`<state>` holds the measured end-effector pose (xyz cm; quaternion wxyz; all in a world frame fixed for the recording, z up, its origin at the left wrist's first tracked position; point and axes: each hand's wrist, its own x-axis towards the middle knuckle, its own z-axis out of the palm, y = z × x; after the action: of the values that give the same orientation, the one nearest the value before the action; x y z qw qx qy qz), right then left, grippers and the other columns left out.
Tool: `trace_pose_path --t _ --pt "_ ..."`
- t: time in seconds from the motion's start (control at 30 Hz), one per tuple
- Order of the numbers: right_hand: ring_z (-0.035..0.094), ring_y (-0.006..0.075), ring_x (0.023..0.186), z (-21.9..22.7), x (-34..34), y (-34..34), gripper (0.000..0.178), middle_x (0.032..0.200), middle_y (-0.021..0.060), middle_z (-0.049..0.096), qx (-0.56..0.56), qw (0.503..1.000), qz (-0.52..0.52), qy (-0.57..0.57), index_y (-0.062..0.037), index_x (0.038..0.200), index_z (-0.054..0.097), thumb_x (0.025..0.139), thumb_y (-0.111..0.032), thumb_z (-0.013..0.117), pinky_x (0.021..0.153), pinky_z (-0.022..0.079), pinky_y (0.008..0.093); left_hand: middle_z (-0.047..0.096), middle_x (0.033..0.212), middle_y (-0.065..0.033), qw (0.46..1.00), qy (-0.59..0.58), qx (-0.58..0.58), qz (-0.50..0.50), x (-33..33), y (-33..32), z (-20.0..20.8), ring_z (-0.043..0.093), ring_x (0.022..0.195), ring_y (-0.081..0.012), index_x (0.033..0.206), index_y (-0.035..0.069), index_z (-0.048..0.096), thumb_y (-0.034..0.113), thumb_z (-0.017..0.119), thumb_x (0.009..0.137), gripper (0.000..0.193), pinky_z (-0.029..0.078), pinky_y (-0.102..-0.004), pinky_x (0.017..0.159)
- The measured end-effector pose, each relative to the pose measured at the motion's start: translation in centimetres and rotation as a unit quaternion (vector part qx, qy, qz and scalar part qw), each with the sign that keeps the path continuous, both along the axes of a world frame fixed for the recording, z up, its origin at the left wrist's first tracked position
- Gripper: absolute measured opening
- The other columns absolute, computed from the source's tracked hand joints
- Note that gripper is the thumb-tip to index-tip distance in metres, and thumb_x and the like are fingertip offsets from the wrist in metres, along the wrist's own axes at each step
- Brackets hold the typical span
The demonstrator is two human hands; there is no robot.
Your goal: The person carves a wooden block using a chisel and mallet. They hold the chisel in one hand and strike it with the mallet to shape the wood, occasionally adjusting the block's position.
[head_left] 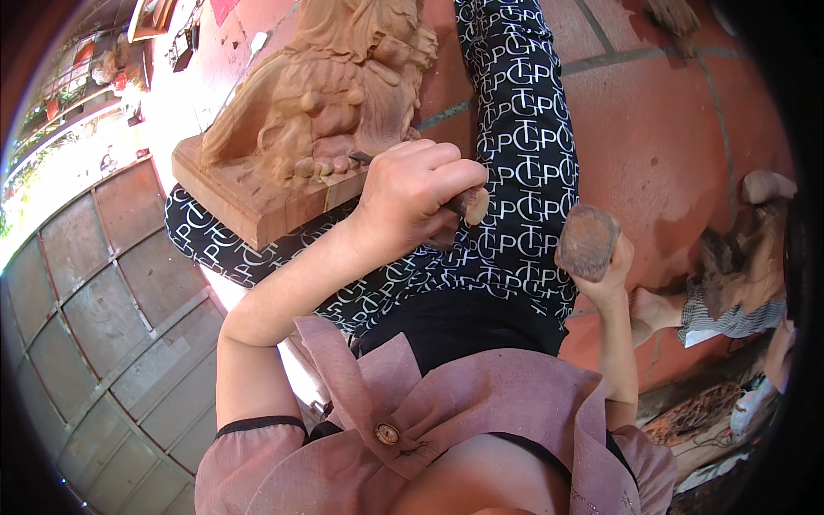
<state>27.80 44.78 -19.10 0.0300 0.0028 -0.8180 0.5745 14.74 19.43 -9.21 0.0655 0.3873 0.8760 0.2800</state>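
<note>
My left hand [421, 193] is closed around the wooden handle of a chisel [470, 207]. Its dark blade tip [360, 157] points left, at the lower front of a carved wooden figure [330, 94]. Folds, rounded lumps and a thick square base [249, 202] make up the carving, which stands partly over my left leg. Off to the right, my right hand [614, 270] grips a wooden mallet [590, 240], its worn block head raised and apart from the chisel. My right fingers are partly hidden behind that head.
My patterned trouser leg [519, 129] stretches forward beside the carving over red floor tiles [652, 129]. At right are a bare foot [657, 309], checked cloth [734, 316] and a wooden piece [766, 186]. A panelled metal surface [112, 318] fills the left side.
</note>
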Motion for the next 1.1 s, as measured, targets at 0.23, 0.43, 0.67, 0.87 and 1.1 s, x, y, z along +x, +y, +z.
trace_pose_path --t 0.23,0.43,0.67,0.87,1.1 --pt "0.065 0.017 0.073 -0.9 -0.2 -0.4 0.039 0.083 0.0057 0.066 0.003 1.0 -0.017 -0.001 -0.0031 0.095 0.064 0.061 -0.007 0.081 0.067 0.052 0.0283 0.049 0.065 -0.0052 1.0 0.009 -0.017 -0.018 0.4 0.3 0.4 0.053 0.06 -0.0255 0.082 0.01 0.064 0.01 0.075 0.068 0.018 0.04 -0.0356 0.053" --pt "0.057 0.0185 0.063 -0.2 -1.4 -0.8 0.044 0.074 0.0085 0.058 0.012 0.995 0.011 0.103 -0.0038 0.094 0.056 0.057 -0.003 0.08 0.057 0.045 0.0278 0.048 0.064 -0.005 0.999 0.006 -0.025 -0.024 0.4 0.1 0.2 0.053 0.061 -0.0255 0.083 0.011 0.064 0.01 0.074 0.07 0.016 0.041 -0.0358 0.054" --pt "0.057 0.0196 0.066 -0.9 -0.5 -0.6 0.033 0.076 0.0061 0.058 -0.047 0.997 0.016 0.067 -0.003 0.096 0.059 0.067 -0.002 0.072 0.061 0.046 0.0295 0.05 0.065 -0.0054 0.999 -0.009 -0.045 -0.024 0.2 0.0 0.2 0.054 0.061 -0.0259 0.085 0.011 0.064 0.008 0.072 0.072 0.015 0.041 -0.0366 0.054" --pt "0.059 0.024 0.066 0.2 -1.9 -1.2 0.036 0.075 0.0094 0.058 0.052 0.996 0.023 0.064 -0.0042 0.092 0.06 0.059 0.0 0.072 0.058 0.046 0.0314 0.06 0.075 -0.0073 0.999 -0.021 -0.026 0.001 -0.4 -0.1 0.4 0.061 0.07 -0.0281 0.089 0.008 0.063 -0.002 0.07 0.061 0.031 0.047 -0.0358 0.06" --pt "0.061 0.0262 0.068 0.4 -2.9 -2.0 0.036 0.076 0.0102 0.06 0.057 0.998 0.016 0.029 -0.0051 0.092 0.061 0.059 -0.001 0.074 0.06 0.047 0.0338 0.062 0.078 -0.0102 0.998 -0.055 -0.008 0.012 -0.9 -0.1 0.7 0.062 0.074 -0.0304 0.09 0.007 0.062 -0.007 0.065 0.058 0.034 0.049 -0.0354 0.062"
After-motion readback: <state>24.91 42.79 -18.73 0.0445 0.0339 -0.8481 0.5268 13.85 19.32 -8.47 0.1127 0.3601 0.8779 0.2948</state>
